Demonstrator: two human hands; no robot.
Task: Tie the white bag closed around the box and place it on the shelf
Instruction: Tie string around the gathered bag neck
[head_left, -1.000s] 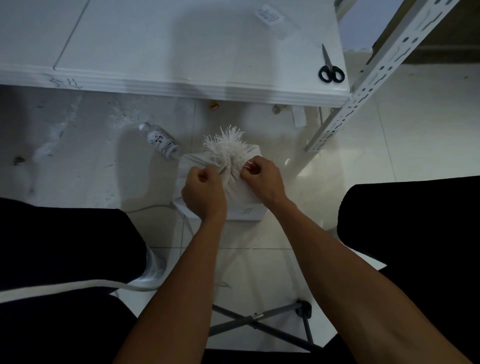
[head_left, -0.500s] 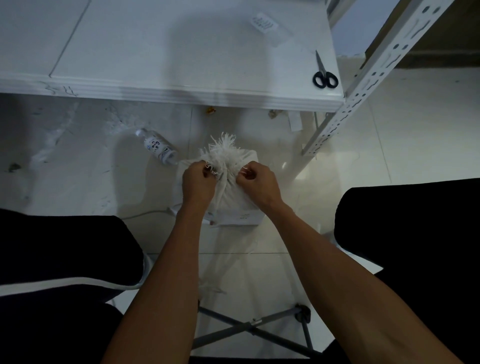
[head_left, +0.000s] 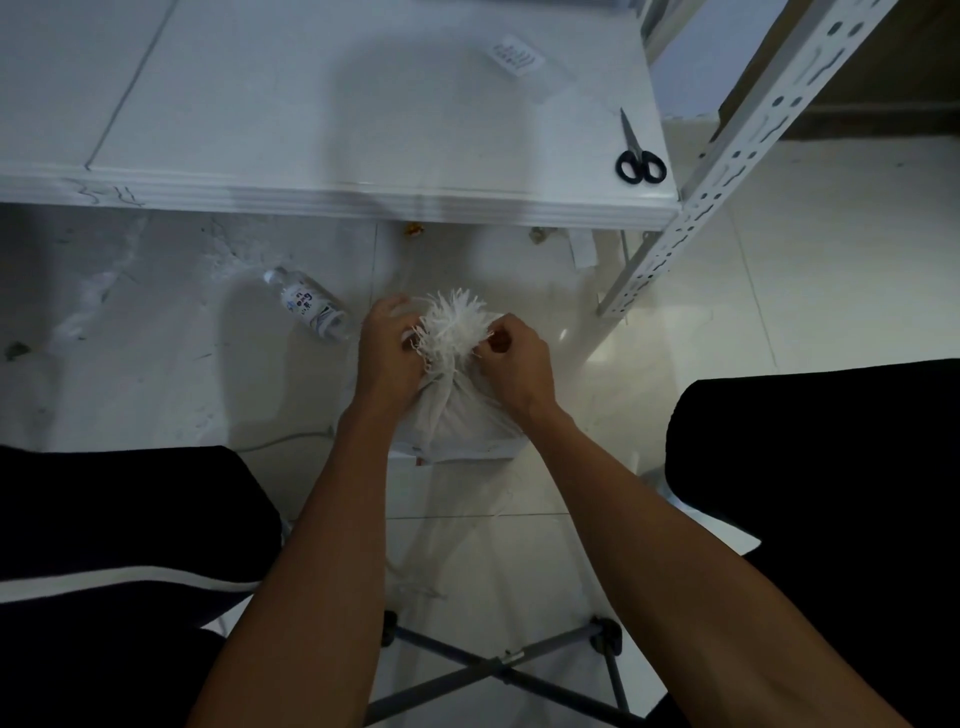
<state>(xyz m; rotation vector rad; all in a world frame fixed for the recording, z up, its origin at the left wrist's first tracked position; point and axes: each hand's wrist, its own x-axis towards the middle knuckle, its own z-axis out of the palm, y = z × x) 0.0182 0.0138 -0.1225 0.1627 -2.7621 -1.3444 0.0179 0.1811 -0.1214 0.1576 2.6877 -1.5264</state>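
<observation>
A white bag (head_left: 457, 415) covers a box on the tiled floor between my knees; only the box's lower front edge (head_left: 467, 456) shows under the cloth. The bag's mouth is gathered into a frayed white tuft (head_left: 454, 322) at the top. My left hand (head_left: 387, 358) grips the gathered neck from the left, fingers curled around thin strands. My right hand (head_left: 511, 364) pinches strands on the right side of the neck. The white shelf (head_left: 332, 119) lies flat just beyond the bag, its front edge close above the tuft.
Black-handled scissors (head_left: 640, 156) lie near the shelf's right end, a paper label (head_left: 516, 56) farther back. A perforated metal upright (head_left: 727, 161) slants down on the right. A small bottle (head_left: 309, 306) lies on the floor left of the bag. Stool legs (head_left: 498, 665) cross below.
Both hands have moved up from the bag's sides to the gathered neck under the tuft, and the bag's neck is drawn tighter. The view has shifted slightly.
</observation>
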